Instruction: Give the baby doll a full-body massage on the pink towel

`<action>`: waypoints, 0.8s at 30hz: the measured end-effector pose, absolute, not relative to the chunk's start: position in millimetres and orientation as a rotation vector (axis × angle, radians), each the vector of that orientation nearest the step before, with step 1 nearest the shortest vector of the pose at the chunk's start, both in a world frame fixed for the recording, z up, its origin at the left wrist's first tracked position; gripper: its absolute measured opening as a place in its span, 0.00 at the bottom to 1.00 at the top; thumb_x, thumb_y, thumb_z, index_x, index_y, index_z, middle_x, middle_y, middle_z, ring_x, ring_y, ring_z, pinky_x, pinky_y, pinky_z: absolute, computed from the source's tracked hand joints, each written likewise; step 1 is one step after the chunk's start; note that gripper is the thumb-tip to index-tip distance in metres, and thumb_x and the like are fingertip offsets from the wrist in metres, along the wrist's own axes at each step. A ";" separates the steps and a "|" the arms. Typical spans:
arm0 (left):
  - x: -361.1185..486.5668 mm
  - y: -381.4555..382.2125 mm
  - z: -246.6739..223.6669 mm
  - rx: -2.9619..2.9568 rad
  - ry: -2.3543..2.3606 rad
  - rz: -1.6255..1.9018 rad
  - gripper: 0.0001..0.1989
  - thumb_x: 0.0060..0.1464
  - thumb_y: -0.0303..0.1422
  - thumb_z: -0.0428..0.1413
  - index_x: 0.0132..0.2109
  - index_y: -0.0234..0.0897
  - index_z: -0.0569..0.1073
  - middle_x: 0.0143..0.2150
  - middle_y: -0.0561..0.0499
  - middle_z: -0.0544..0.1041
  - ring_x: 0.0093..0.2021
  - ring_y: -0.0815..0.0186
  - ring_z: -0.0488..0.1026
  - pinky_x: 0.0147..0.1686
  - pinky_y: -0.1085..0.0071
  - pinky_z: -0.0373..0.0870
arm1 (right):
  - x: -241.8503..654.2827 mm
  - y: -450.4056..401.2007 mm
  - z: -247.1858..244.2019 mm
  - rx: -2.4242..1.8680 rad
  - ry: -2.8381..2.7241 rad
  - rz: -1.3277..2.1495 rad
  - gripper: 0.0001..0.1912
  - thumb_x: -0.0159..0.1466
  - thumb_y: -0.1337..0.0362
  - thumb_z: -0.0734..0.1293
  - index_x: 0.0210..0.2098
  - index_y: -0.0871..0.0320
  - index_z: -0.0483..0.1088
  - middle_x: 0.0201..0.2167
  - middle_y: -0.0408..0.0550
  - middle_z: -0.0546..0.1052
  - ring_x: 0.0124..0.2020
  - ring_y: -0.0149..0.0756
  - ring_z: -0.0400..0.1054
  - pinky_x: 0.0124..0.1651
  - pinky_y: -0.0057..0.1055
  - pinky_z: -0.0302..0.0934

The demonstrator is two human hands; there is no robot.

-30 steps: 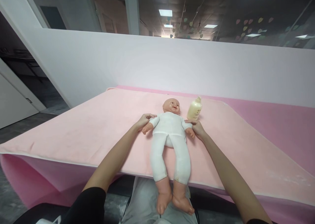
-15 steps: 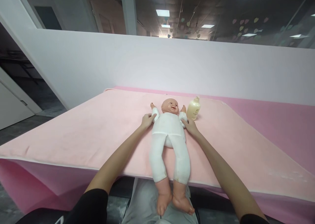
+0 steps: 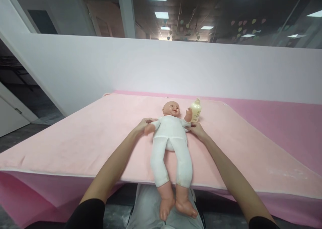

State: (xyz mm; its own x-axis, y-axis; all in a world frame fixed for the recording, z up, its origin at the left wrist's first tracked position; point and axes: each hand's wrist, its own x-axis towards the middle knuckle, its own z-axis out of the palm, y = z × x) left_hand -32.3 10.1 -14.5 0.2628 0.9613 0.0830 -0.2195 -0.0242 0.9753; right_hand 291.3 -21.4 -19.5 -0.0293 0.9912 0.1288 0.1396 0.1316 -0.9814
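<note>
A baby doll (image 3: 172, 130) with a white cloth body lies face up, its head away from me and its feet past the table's front edge. My left hand (image 3: 145, 124) is at the doll's arm on the left, which points outward and down; its finger pose is unclear. My right hand (image 3: 197, 129) is closed on the white sleeve of the doll's other arm, whose hand points up. Just behind that arm stands a pale yellow bottle (image 3: 196, 110), partly covered by the doll's hand.
A light pink cloth (image 3: 95, 131) covers the table, over a darker pink cover (image 3: 281, 125). Behind the table rises a white wall (image 3: 176, 68) with glass above. My legs (image 3: 148, 205) are under the front edge, below the doll's feet.
The doll's arm on the left has swung from pointing up to pointing outward and down. My left hand has shifted left. The doll's other hand has tilted toward the bottle.
</note>
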 end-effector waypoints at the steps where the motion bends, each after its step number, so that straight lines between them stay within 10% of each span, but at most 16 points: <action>1: -31.8 10.1 -15.8 1.199 0.846 1.151 0.11 0.28 0.26 0.64 0.25 0.33 0.73 0.42 0.44 0.78 0.40 0.60 0.74 0.43 0.63 0.69 | 291.4 -21.2 -19.8 -1.177 -1.394 1.058 0.13 0.42 0.64 0.73 0.29 0.59 0.77 0.34 0.51 0.79 0.40 0.44 0.71 0.46 0.41 0.64; 24: -10.1 19.7 -23.2 1.404 1.070 1.186 0.23 0.40 0.51 0.60 0.31 0.32 0.71 0.26 0.50 0.71 0.25 0.68 0.65 0.26 0.72 0.58 | 271.4 -13.3 -29.3 -1.241 -1.494 0.720 0.15 0.54 0.52 0.63 0.30 0.59 0.69 0.31 0.47 0.75 0.32 0.37 0.65 0.36 0.32 0.58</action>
